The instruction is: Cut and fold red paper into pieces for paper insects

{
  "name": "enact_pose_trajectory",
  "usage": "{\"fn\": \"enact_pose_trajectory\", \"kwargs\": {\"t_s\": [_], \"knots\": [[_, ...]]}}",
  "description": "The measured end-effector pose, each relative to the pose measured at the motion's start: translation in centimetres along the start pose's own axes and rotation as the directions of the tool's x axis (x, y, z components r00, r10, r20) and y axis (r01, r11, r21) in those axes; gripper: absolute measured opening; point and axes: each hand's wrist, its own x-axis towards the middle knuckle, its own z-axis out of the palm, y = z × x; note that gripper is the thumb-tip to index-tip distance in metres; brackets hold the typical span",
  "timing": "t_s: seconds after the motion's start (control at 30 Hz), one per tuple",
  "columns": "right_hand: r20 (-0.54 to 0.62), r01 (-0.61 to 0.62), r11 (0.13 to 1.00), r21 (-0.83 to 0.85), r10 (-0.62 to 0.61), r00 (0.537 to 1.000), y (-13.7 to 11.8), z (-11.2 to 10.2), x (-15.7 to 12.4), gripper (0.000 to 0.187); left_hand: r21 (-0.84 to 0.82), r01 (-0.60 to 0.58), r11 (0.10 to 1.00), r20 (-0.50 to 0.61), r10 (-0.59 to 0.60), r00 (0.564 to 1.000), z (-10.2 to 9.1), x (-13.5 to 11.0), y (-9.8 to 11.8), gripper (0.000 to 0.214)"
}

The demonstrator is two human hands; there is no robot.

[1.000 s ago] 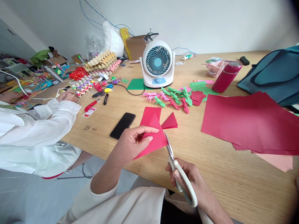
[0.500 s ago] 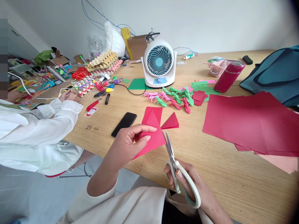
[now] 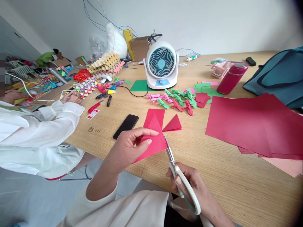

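Between the thumb and fingers of my left hand [image 3: 129, 146] is a folded red paper triangle [image 3: 156, 143], held over the table near its front edge. My right hand [image 3: 189, 183] grips scissors [image 3: 176, 171] with pale handles; their blades are nearly closed and lie along the triangle's right edge. Whether they cut into the paper I cannot tell. Under the triangle's top rests another red paper piece [image 3: 159, 114]. A second folded red triangle [image 3: 174, 123] lies just to the right. The black phone [image 3: 125, 125] is left of my left hand.
Behind the papers stands a white fan [image 3: 162, 63], with folded green, pink and red paper shapes [image 3: 177, 97] before it. Large red sheets [image 3: 255, 126], a red bottle [image 3: 233, 78] and a blue bag [image 3: 279, 75] are on the right. A co-worker's white sleeve [image 3: 59, 118] rests on the left.
The scissor blades have come closer together and moved slightly left against the triangle's right edge. My left hand keeps its hold on the paper.
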Motion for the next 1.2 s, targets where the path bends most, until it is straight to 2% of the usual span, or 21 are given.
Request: {"fn": "enact_pose_trajectory", "kwargs": {"t_s": [0.47,1.2], "knots": [[-0.019,0.041,0.999,0.011,-0.041,0.999,0.66,-0.04,0.06,0.039,0.009,0.003,1.000,0.000,-0.003,1.000,0.27,0.05,-0.59,0.026],[-0.048,-0.005,1.000,0.015,0.006,0.999,0.64,0.21,0.22,0.045,0.008,0.000,1.000,0.010,0.000,1.000,0.43,0.09,0.12,0.025]]}}
